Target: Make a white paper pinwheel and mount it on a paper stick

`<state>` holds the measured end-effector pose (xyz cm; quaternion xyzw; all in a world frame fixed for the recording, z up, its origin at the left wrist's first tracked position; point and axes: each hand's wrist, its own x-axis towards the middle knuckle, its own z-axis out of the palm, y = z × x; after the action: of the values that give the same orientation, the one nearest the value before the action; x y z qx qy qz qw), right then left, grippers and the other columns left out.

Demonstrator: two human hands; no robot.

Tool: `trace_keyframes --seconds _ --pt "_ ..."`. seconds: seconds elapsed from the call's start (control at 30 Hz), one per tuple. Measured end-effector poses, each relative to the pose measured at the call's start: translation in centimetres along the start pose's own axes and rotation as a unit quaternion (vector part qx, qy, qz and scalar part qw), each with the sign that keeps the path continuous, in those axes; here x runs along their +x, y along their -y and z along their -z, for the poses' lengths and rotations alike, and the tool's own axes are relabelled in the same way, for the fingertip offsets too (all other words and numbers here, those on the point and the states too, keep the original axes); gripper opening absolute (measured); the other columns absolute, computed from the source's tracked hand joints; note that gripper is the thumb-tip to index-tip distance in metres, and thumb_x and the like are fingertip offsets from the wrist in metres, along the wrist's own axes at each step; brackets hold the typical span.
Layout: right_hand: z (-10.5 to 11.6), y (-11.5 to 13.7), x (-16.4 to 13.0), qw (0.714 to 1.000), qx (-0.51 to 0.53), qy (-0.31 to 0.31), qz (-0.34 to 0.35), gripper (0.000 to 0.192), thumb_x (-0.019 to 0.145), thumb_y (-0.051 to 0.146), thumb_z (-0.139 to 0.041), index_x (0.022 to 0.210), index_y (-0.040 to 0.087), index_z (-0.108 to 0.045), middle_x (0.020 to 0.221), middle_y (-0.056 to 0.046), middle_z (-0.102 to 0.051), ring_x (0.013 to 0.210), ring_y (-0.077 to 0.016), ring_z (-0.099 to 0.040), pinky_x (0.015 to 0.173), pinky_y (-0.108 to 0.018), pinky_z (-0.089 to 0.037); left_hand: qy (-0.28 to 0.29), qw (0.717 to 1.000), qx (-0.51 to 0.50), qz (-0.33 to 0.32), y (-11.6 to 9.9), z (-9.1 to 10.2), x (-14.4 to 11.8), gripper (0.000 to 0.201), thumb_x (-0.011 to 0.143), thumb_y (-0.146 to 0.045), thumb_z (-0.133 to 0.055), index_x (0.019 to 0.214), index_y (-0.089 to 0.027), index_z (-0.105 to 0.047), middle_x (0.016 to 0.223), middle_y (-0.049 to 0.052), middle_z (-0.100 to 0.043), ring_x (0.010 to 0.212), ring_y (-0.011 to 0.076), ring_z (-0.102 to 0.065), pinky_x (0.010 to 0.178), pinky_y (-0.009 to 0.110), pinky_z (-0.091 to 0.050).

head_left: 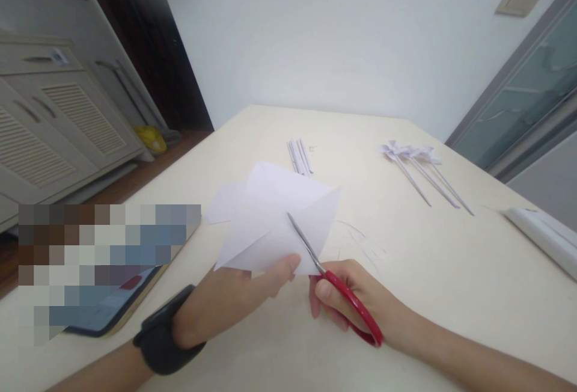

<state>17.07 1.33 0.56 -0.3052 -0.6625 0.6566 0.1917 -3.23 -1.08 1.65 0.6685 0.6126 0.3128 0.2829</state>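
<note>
My left hand (256, 290) grips a white sheet of paper (265, 205) by its near edge, thumb on top. Crease lines run diagonally across the sheet. Red-handled scissors (351, 299) sit in my right hand (356, 290), fingers wrapped round the handles. Their metal blades lie over the paper's near right part, the tip close to its middle. Whether the lower blade is under the sheet is hidden. Another piece of white paper (222, 202) lies on the table, partly covered by the held sheet.
Several rolled paper sticks (300, 156) lie beyond the sheet. Paper pinwheels (408, 154) on sticks rest at the back right. A white roll (543, 238) lies at the table's right edge. At left is a tablet-like device (108, 311), largely pixelated. Thin paper scraps (363, 241) lie right of the sheet.
</note>
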Motion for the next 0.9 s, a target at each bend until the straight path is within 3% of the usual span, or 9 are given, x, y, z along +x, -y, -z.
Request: trace_keyframes --seconds 0.13,0.2,0.4,0.6,0.73,0.9 --pt "-0.1 0.2 0.0 1.0 -0.004 -0.002 0.002 0.046 0.085 0.053 -0.039 0.071 0.013 -0.056 0.044 0.006 -0.038 0.039 -0.0046 -0.033 0.038 -0.017 -0.026 0.011 0.999 0.019 0.028 -1.2 0.6 0.2 0.041 0.079 -0.043 -0.044 0.044 -0.023 -0.04 0.043 -0.004 -0.052 0.053 0.0172 -0.057 0.073 0.028 -0.044" --pt "-0.1 0.2 -0.1 1.0 0.0 -0.002 0.005 0.045 0.085 0.052 -0.039 0.07 0.013 -0.055 0.044 0.006 -0.037 0.038 -0.0044 -0.033 0.038 -0.017 -0.026 -0.029 0.999 -0.002 0.025 -1.8 0.9 0.3 0.039 0.08 -0.042 -0.045 0.046 -0.022 -0.04 0.049 -0.004 -0.055 0.055 0.0165 -0.057 0.076 0.028 -0.042" --pt "-0.1 -0.1 -0.1 1.0 -0.002 -0.011 -0.006 0.042 0.086 0.047 -0.041 0.07 0.012 -0.056 0.042 0.006 -0.039 0.037 -0.0037 -0.034 0.038 -0.016 -0.027 -0.095 0.994 -0.014 0.051 -2.3 0.9 0.5 0.04 0.079 -0.034 -0.05 0.042 -0.022 -0.038 0.044 -0.004 -0.05 0.05 0.0157 -0.053 0.072 0.03 -0.041" --pt "0.2 -0.1 0.4 0.999 0.002 -0.018 -0.03 0.039 0.084 0.046 -0.046 0.069 0.012 -0.057 0.041 0.006 -0.04 0.036 -0.0036 -0.034 0.036 -0.015 -0.026 -0.083 0.994 -0.065 0.02 -2.1 0.8 0.9 0.041 0.081 -0.03 -0.048 0.043 -0.021 -0.036 0.042 -0.005 -0.044 0.046 0.0131 -0.048 0.063 0.029 -0.039" --pt "0.2 0.0 0.5 0.999 0.006 -0.009 -0.034 0.037 0.084 0.045 -0.047 0.07 0.012 -0.057 0.042 0.006 -0.04 0.037 -0.0042 -0.035 0.037 -0.016 -0.027 -0.136 0.971 -0.199 -0.007 -1.6 1.1 1.4 0.037 0.081 -0.024 -0.048 0.047 -0.02 -0.034 0.043 -0.006 -0.038 0.042 0.0105 -0.042 0.048 0.025 -0.036" --pt "0.5 0.3 0.4 0.997 -0.052 -0.016 -0.048 0.035 0.085 0.043 -0.044 0.07 0.014 -0.057 0.043 0.005 -0.043 0.04 -0.0063 -0.038 0.041 -0.018 -0.031 -0.162 0.968 -0.188 -0.023 -1.9 1.9 1.7 0.037 0.08 -0.017 -0.046 0.047 -0.02 -0.03 0.047 -0.006 -0.036 0.044 0.0091 -0.039 0.047 0.023 -0.035"
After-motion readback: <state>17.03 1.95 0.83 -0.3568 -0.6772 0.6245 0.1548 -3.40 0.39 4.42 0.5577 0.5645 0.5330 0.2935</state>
